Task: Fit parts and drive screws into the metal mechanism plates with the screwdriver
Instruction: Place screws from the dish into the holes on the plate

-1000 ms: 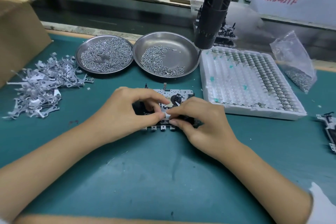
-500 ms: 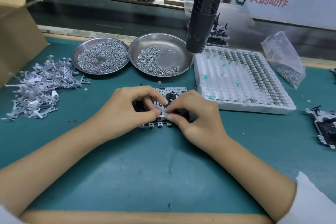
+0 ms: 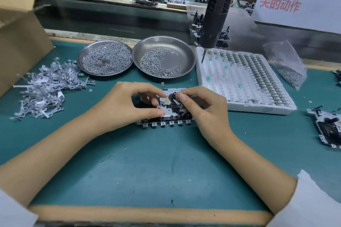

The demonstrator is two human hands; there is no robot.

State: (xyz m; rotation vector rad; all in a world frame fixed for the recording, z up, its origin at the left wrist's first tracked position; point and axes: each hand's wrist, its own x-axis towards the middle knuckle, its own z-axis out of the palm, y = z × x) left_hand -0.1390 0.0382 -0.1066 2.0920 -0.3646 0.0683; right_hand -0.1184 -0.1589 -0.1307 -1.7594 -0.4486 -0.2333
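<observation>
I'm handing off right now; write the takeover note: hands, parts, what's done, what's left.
Left hand grips the metal mechanism plate on the green mat. Right hand pinches a small part over the plate's middle; not yet seated.
The black hanging screwdriver is untouched, above the white foam tray.
Screws sit in two round steel dishes.
Left: seat part, drive screws.

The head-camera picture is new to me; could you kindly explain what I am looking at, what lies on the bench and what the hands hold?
The camera sits on a worker's head, looking down at a green bench. The left hand and right hand both work at a metal mechanism plate, fitting a small part. A powered screwdriver hangs above. Behind the plate are two steel dishes of screws, with loose metal levers to the left and a white parts tray to the right.
</observation>
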